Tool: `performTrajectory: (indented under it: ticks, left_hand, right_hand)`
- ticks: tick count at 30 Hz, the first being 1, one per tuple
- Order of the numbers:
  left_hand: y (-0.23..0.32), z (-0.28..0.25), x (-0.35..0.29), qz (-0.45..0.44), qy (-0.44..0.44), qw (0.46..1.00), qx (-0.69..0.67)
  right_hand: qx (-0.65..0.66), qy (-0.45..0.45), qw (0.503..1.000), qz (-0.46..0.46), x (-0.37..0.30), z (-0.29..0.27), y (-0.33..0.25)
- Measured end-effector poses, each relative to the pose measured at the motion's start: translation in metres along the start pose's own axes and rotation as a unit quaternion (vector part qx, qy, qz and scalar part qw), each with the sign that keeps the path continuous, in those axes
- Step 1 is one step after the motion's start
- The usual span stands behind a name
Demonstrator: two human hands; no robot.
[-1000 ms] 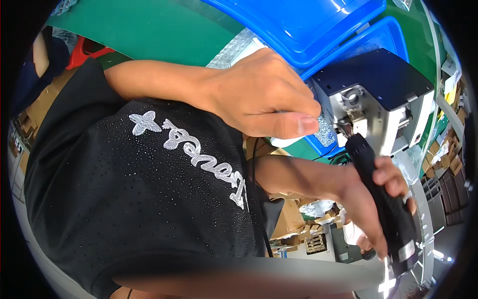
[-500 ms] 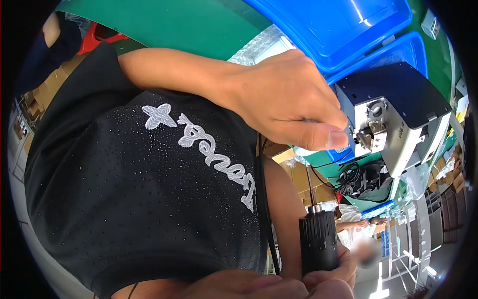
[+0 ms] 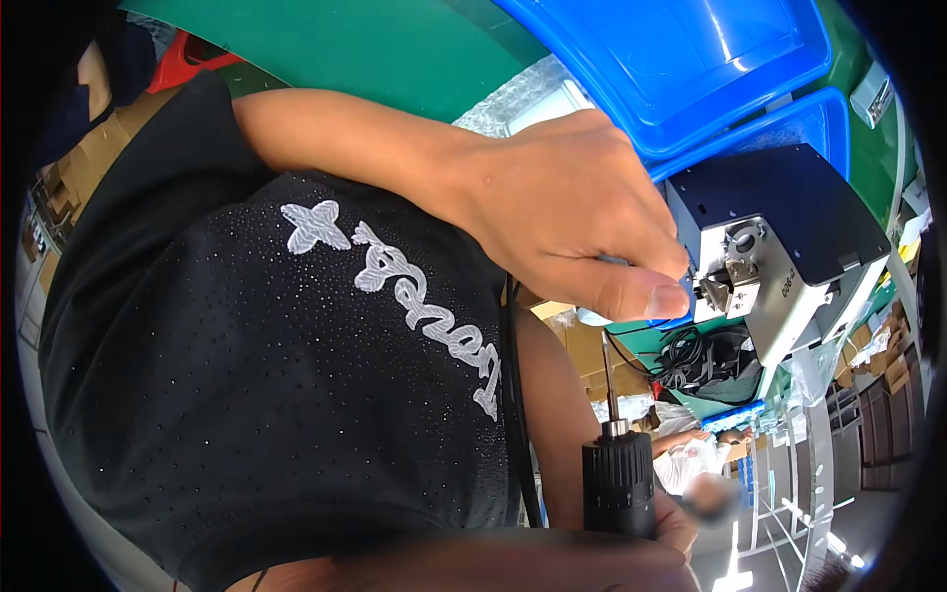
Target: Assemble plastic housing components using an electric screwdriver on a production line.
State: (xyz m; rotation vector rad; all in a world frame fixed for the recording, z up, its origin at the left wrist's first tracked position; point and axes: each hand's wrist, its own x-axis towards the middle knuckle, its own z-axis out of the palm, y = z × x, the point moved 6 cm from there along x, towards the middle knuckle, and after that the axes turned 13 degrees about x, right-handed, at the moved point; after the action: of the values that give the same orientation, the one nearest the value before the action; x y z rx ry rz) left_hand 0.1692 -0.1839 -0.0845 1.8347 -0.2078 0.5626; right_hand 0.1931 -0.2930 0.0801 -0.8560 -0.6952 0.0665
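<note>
My left hand [image 3: 582, 212] reaches across from the left, back of the hand up, with the thumb pressed to the curled fingers. A pale piece shows beneath it, but what the fingers hold is hidden. Just right of the fingertips stands a black box-shaped machine [image 3: 789, 212] with a silver front plate and a small metal mechanism, resembling a screw feeder. Low in the picture, my right hand [image 3: 675, 523] is wrapped round a black electric screwdriver [image 3: 619, 483]. Its long thin bit points up toward the underside of my left hand, with a gap between them.
Two blue plastic bins [image 3: 691, 74] lie beyond the machine on the green table [image 3: 345, 44]. Black cables [image 3: 691, 355] are bunched beside the machine. Another person [image 3: 695, 464] is at work in the background, near cardboard boxes. A red stool [image 3: 182, 64] stands at the far left.
The screwdriver in my right hand has moved slightly left and down. The machine and bins sit a little lower in view. My left hand keeps the same closed pose.
</note>
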Motion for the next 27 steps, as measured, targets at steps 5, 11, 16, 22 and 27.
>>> performTrajectory:
  ticks: [5,11,16,22,27]
  left_hand:
    - [-0.002,-0.001,-0.001,-0.006,-0.003,1.000,0.010]
    - [0.000,-0.004,-0.001,-0.011,-0.002,1.000,0.009]
    - [-0.002,-0.004,-0.007,-0.020,0.015,1.000,0.010]
    - [0.007,-0.010,-0.006,-0.048,0.021,0.999,0.007]
    - [0.016,-0.059,-0.004,-0.026,-0.025,0.983,0.178]
  right_hand:
    - [0.000,-0.005,1.000,0.028,0.003,0.001,0.006]
    - [0.004,-0.019,0.998,0.065,0.007,0.000,0.013]
    - [-0.010,-0.029,0.990,0.138,0.005,0.004,0.018]
    - [-0.036,-0.086,0.979,0.181,0.005,0.003,0.013]
    - [0.092,-0.155,0.957,0.228,0.026,0.003,0.039]
